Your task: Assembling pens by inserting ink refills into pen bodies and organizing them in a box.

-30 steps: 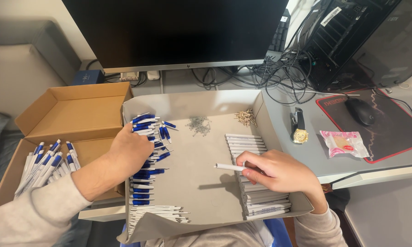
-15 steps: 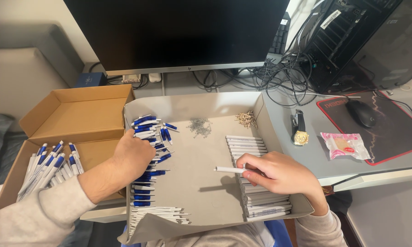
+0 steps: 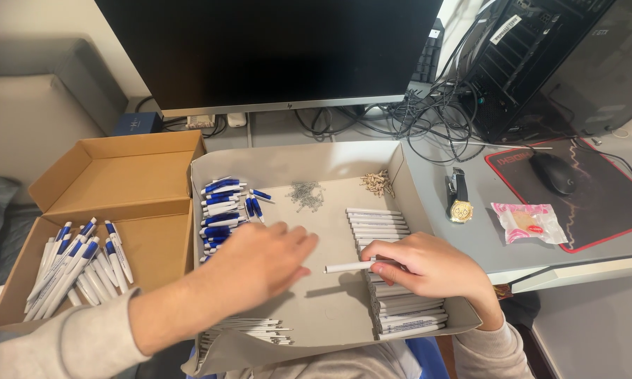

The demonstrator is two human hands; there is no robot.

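A shallow grey cardboard tray [image 3: 344,160] lies in front of me. My right hand [image 3: 428,267] pinches a white pen barrel [image 3: 350,267] and rests on a row of white pen barrels [image 3: 393,295] along the tray's right side. My left hand [image 3: 260,261] hovers over the tray's middle with fingers spread, holding nothing, next to a heap of blue and white pen parts [image 3: 223,205]. A small pile of metal springs [image 3: 305,195] and a pile of small tan tips [image 3: 378,184] lie near the far wall. More thin white parts [image 3: 256,328] lie at the near left.
An open brown box [image 3: 112,182] on the left holds several finished blue and white pens [image 3: 77,263]. A dark monitor [image 3: 274,49] stands behind the tray. To the right lie a wristwatch [image 3: 460,198], a wrapped snack [image 3: 528,223], a mouse [image 3: 553,173] on a mat, cables and a computer case.
My left hand has left the blue pen parts and moved right toward the middle of the tray, fingers opening. My right hand still holds the white barrel in place.
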